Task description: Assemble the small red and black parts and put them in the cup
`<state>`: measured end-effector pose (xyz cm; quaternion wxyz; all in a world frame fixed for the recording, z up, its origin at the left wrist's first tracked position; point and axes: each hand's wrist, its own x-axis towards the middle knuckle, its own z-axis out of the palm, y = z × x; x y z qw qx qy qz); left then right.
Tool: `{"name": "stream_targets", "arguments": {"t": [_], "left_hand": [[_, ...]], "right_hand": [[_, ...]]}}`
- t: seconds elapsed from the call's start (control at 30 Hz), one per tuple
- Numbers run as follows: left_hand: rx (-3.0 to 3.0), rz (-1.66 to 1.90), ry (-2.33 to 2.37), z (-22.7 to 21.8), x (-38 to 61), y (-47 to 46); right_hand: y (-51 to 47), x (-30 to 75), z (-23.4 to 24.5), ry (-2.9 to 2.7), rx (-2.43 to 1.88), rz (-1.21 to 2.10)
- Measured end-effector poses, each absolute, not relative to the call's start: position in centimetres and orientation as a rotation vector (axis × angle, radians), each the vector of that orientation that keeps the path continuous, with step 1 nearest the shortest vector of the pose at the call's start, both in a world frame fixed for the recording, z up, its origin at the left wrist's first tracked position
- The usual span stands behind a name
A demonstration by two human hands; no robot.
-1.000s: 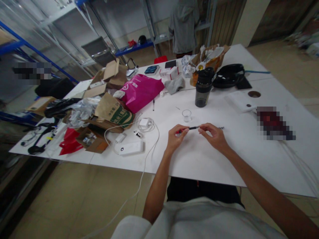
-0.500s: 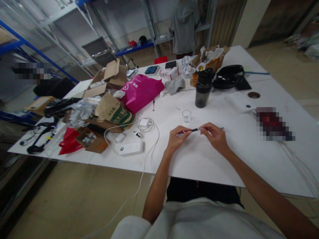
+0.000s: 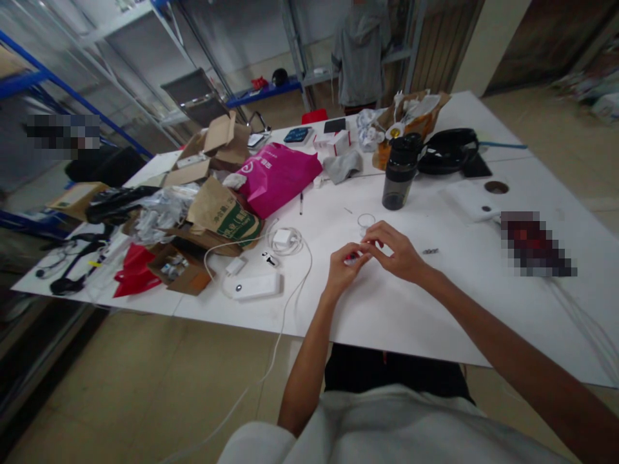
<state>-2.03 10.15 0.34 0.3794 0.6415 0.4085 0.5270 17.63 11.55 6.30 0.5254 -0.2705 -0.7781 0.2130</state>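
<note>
My left hand (image 3: 342, 270) is closed, thumb and fingers pinched round a short black pen-like rod. The hand hides nearly all of it; only a small dark and reddish bit shows in the gap between thumb and fingers. Against its fingertips, my right hand (image 3: 395, 252) pinches with thumb and forefinger; what it grips there is hidden. Just beyond the fingers stands a small clear cup (image 3: 366, 221), partly covered by the right hand. Several small metallic pieces (image 3: 430, 251) lie in a short row on the table to the right of the right hand.
A dark bottle (image 3: 400, 177) stands beyond the right hand. To the left lie a pen (image 3: 301, 203), a coiled white cable with charger (image 3: 284, 240) and a white power bank (image 3: 256, 286). A pink bag (image 3: 280, 177) and cardboard boxes (image 3: 181, 274) crowd the table's left side.
My right hand has moved left until its fingertips meet the left hand's. The black rod that showed between the hands is now mostly hidden, and the small metallic pieces have come into plain sight.
</note>
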Motion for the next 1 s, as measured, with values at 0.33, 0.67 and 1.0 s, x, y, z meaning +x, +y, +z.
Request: {"name": "stream_targets", "arguments": {"t": [0.33, 0.67, 1.0], "left_hand": [[1.622, 1.427, 1.125, 0.6, -2.5, 10.2], [1.638, 1.364, 1.12, 1.0, -2.1, 9.8], [1.61, 1.336, 1.128, 1.3, -2.0, 9.8]], "right_hand": [[14.2, 12.6, 11.7, -2.004, -0.418, 0.282], [16.7, 10.4, 18.7, -1.81, -0.412, 0.02], [21.1, 14.0, 19.1, -1.71, -0.602, 0.104]]}}
